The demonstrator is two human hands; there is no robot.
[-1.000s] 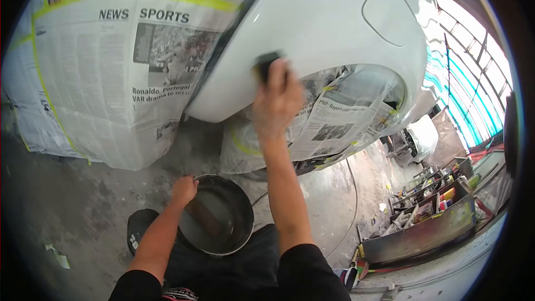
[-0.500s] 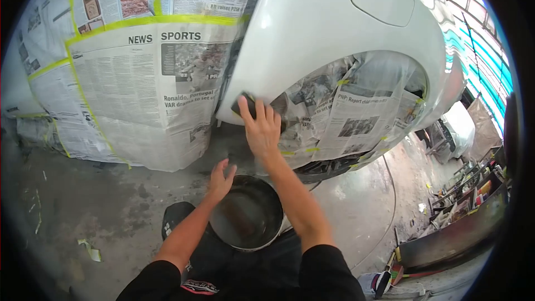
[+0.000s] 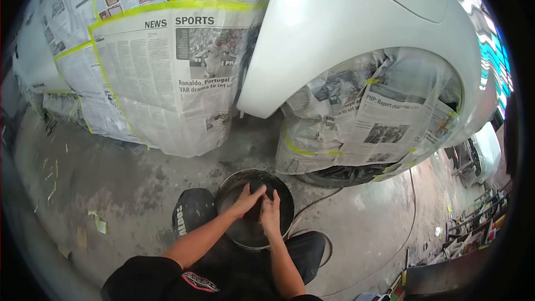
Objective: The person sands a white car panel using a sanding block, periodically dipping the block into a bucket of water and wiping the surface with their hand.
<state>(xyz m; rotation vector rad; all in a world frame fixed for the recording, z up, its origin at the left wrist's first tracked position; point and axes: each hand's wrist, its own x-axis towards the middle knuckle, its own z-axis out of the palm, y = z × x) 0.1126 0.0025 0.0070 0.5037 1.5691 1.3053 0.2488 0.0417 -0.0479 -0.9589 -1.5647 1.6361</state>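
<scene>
My left hand (image 3: 245,202) and my right hand (image 3: 271,215) are close together above a round black basin (image 3: 224,185) between my knees. Their fingers close around a dark sanding pad (image 3: 257,184), which is hard to tell apart from the dark basin behind it. Liquid seems to lie in the basin. Ahead is a white car body panel (image 3: 329,19) with a wheel arch. Newspaper (image 3: 348,128) covers the wheel within that arch.
More newspaper (image 3: 145,78), edged with yellow tape (image 3: 161,8), covers the car at left. A thin hose (image 3: 414,206) curves over the concrete floor (image 3: 368,234). Assorted items (image 3: 473,228) are piled at right. A tape scrap (image 3: 99,223) lies at left.
My right hand has left the white panel's lower corner and come down over the basin with the pad. My left hand has moved in to meet it. The view has shifted.
</scene>
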